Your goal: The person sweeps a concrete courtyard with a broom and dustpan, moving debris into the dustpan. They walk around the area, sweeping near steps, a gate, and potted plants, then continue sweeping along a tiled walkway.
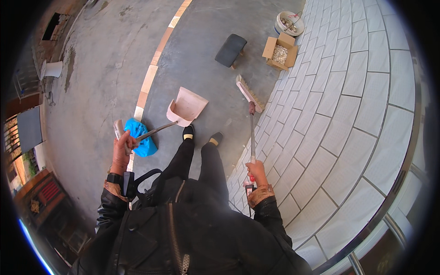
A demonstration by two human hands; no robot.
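Observation:
My left hand (pixel 125 144) is closed around the grip of a long-handled dustpan (pixel 188 106). Its pale pink pan is just ahead of my feet, with the mouth turned away from me. On the other side, my right hand (pixel 257 172) grips the pole of a broom (pixel 252 132). The broom's pink head (pixel 248 92) is beside the tiled wall, its pale bristles towards that wall. Behind the dustpan's handle, partly covered by it and my left hand, sits a bright blue plastic bag (pixel 146 146) on the floor.
A dark padded stool (pixel 231 50) stands ahead. Near the white tiled wall (pixel 354 113) are an open cardboard box (pixel 291 58) of pale pieces and a white bucket (pixel 279 25) with contents. A strip of tan tiles (pixel 148 79) crosses the grey concrete floor (pixel 99 86).

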